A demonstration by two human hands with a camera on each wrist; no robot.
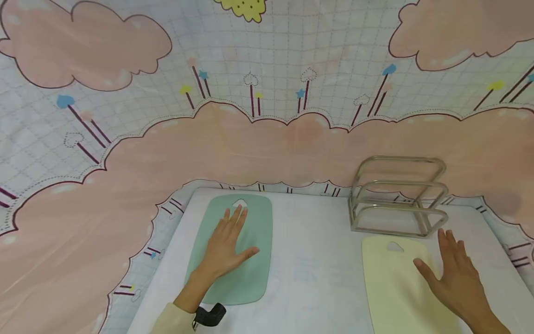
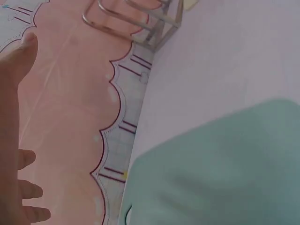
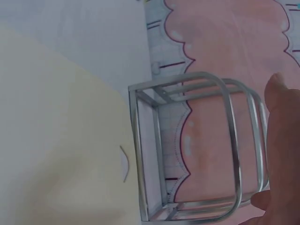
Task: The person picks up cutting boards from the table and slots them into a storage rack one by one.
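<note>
The right hand point(image 1: 456, 278), released with fingers straight, is above a smooth, round-cornered pale-yellow board point(image 1: 388, 287), its near edge cut off by the frame. The left hand point(image 1: 223, 243), equally released, spreads over a matte green board point(image 1: 256, 278), partly hiding its hole; contact is hard to tell. White tabletop point(image 1: 317, 260) stretches between the boards. Beyond the yellow one stands a looped metal rack point(image 1: 388, 232), then cloud-printed cloth point(image 1: 267, 148).

White tabletop point(image 1: 313, 260); gridded cloth point(image 1: 283, 51) behind, printed with pinkish clouds point(image 1: 83, 46), blue stars point(image 1: 203, 74).
</note>
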